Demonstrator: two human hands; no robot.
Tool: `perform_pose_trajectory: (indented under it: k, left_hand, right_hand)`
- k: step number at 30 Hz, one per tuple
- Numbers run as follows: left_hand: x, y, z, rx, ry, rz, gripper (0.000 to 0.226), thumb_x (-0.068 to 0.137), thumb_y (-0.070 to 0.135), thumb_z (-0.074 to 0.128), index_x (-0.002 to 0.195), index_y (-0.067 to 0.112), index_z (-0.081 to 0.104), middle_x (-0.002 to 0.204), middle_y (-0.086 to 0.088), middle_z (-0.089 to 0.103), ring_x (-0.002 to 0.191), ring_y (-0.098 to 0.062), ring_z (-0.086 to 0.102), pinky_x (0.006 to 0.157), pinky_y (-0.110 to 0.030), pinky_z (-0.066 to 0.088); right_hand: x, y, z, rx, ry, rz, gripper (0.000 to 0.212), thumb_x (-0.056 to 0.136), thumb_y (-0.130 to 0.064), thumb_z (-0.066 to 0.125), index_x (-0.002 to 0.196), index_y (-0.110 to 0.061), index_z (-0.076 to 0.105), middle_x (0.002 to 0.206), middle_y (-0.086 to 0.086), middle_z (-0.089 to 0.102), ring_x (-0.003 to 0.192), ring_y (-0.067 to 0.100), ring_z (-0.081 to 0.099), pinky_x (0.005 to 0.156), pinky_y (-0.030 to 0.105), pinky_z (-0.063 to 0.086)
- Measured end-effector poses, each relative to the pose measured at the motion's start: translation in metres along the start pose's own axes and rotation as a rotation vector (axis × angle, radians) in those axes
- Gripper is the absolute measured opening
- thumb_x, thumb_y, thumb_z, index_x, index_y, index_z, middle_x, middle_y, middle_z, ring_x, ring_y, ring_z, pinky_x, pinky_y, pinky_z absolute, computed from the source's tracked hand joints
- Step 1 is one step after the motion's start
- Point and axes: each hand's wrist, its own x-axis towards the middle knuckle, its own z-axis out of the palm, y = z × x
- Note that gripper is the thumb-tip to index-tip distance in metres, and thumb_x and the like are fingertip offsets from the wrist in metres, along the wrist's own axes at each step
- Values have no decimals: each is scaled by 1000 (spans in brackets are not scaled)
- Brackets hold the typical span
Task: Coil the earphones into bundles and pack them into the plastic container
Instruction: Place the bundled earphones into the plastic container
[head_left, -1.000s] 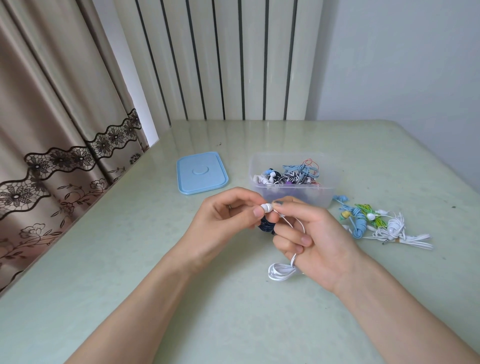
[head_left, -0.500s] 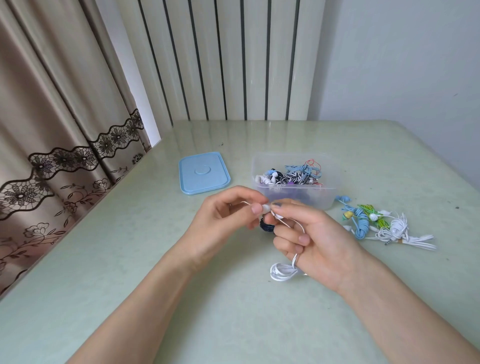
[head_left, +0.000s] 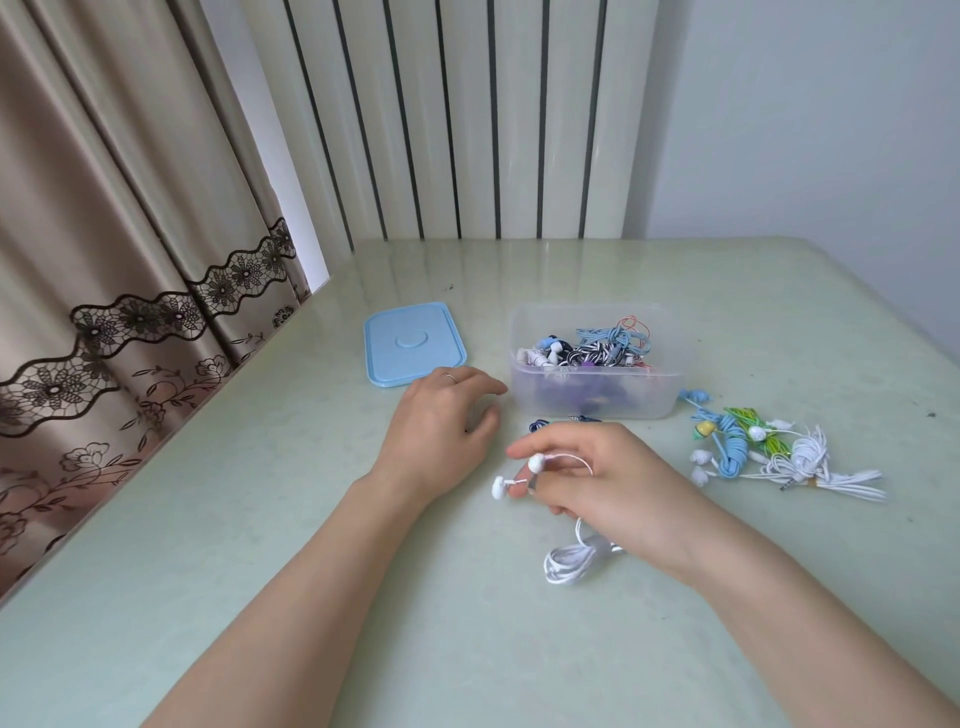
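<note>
My right hand (head_left: 602, 483) holds white earphones (head_left: 569, 564) in curled fingers; two buds stick out to the left and a looped cable hangs below onto the table. My left hand (head_left: 441, 426) has nothing in it and lies palm down with relaxed fingers, left of the clear plastic container (head_left: 597, 402). The container holds several coiled earphones of mixed colours. A dark blue earphone (head_left: 540, 426) peeks out on the table behind my right hand, mostly hidden.
The container's blue lid (head_left: 413, 348) lies flat on the table to its left. Several more earphones (head_left: 769, 457), blue, green and white, lie in a heap right of the container. A curtain hangs along the table's left edge (head_left: 156, 467).
My left hand let go of the white earbud and moved away to the left and back, down onto the table. My right hand keeps the white earphones.
</note>
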Motion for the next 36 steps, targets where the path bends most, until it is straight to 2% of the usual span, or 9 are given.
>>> perform_pose_trajectory:
  k: [4, 7, 11, 14, 16, 20, 27, 30, 36]
  left_hand:
    - [1, 1, 2, -4, 11, 20, 23, 92, 20, 60, 110, 22, 75, 105, 8, 74, 97, -18, 62, 84, -34, 48]
    - [1, 4, 1, -16, 10, 32, 25, 91, 22, 58, 108, 21, 76, 103, 7, 75, 93, -18, 64, 83, -35, 50]
    - [0, 6, 0, -33, 26, 22, 23, 89, 26, 53, 96, 19, 74, 90, 5, 71, 81, -20, 62, 75, -39, 51]
    - [0, 6, 0, -24, 12, 51, 20, 89, 26, 53, 93, 20, 71, 87, 5, 69, 78, -21, 60, 71, -41, 50]
    - [0, 5, 1, -5, -16, 92, 19, 90, 26, 54, 96, 21, 72, 91, 5, 69, 80, -23, 61, 72, -41, 50]
    - [0, 5, 1, 20, -21, 124, 20, 91, 24, 55, 97, 20, 73, 92, 5, 71, 80, -24, 62, 72, -40, 51]
    - [-4, 6, 0, -54, 63, 69, 8, 91, 19, 67, 97, 21, 72, 92, 9, 70, 85, -16, 62, 74, -36, 51]
    - [-1, 4, 3, -15, 21, 123, 11, 92, 21, 64, 100, 23, 72, 94, 7, 70, 83, -20, 63, 73, -38, 52]
    - [-1, 5, 4, 32, -1, 186, 16, 89, 15, 64, 100, 22, 74, 94, 8, 70, 78, -21, 60, 69, -32, 46]
  right_hand:
    - [2, 2, 2, -83, 29, -40, 16, 97, -10, 53, 104, -21, 62, 80, -9, 76, 62, 12, 59, 50, 12, 38]
    - [1, 0, 2, -88, 45, -57, 13, 98, -11, 52, 102, -19, 62, 60, -15, 69, 61, 22, 58, 47, 12, 36]
    - [1, -2, 2, -65, 87, -50, 12, 97, -12, 53, 95, -19, 63, 76, -6, 76, 49, 6, 48, 47, 11, 37]
    - [1, -1, 2, -70, 95, -62, 10, 95, -14, 53, 93, -19, 61, 77, -7, 76, 51, 11, 51, 48, 12, 38]
    - [2, 0, 2, -89, 109, -86, 10, 94, -14, 54, 91, -20, 62, 67, -11, 71, 54, 18, 54, 49, 14, 38]
    - [2, 4, 0, -100, 151, -121, 14, 91, -13, 59, 85, -21, 69, 53, -6, 52, 44, 9, 46, 46, 13, 34]
    - [4, 0, -3, 55, 192, -143, 15, 89, -5, 61, 83, -14, 71, 66, 0, 62, 49, 12, 59, 52, 17, 41]
    - [5, -1, -3, 94, 210, -118, 16, 89, -3, 59, 86, -12, 72, 68, 1, 64, 48, 12, 58, 51, 23, 42]
    - [7, 1, -3, 135, 252, -108, 15, 90, -3, 60, 86, -11, 72, 63, -2, 64, 46, 13, 55, 47, 22, 41]
